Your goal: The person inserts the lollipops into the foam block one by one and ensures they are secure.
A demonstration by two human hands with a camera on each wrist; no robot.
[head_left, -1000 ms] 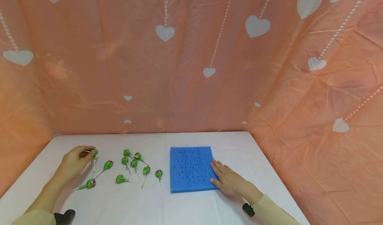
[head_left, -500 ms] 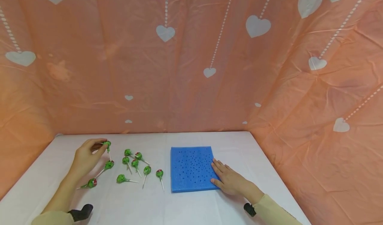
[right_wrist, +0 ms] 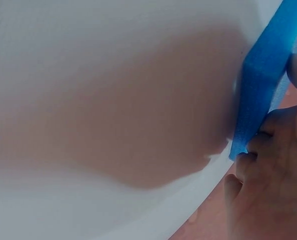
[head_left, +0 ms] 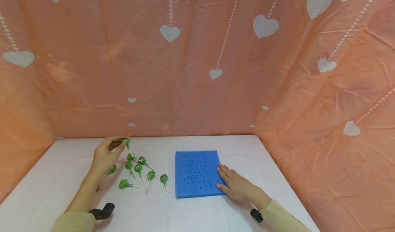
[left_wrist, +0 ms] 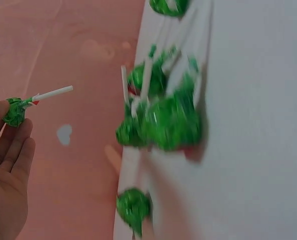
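Observation:
My left hand (head_left: 104, 159) pinches a green-wrapped lollipop (head_left: 127, 142) by its candy head, raised over the far left of the table. In the left wrist view, the white stick of this held lollipop (left_wrist: 15, 114) points away from the fingers. My right hand (head_left: 236, 185) rests with straight fingers on the right edge of a square blue foam block (head_left: 195, 173) dotted with small holes. The right wrist view shows the fingers along the edge of the foam block (right_wrist: 262, 72).
Several more green lollipops lie on the white table (head_left: 197, 215) left of the foam, among them a lollipop (head_left: 164, 178) nearest it and a lollipop (head_left: 124, 184) further left. My left forearm partly covers two others. An orange curtain (head_left: 197, 98) with hearts hangs behind.
The left hand has carried its lollipop to the right and toward the far edge, over the other lollipops' far side. The right hand and the foam block have stayed put.

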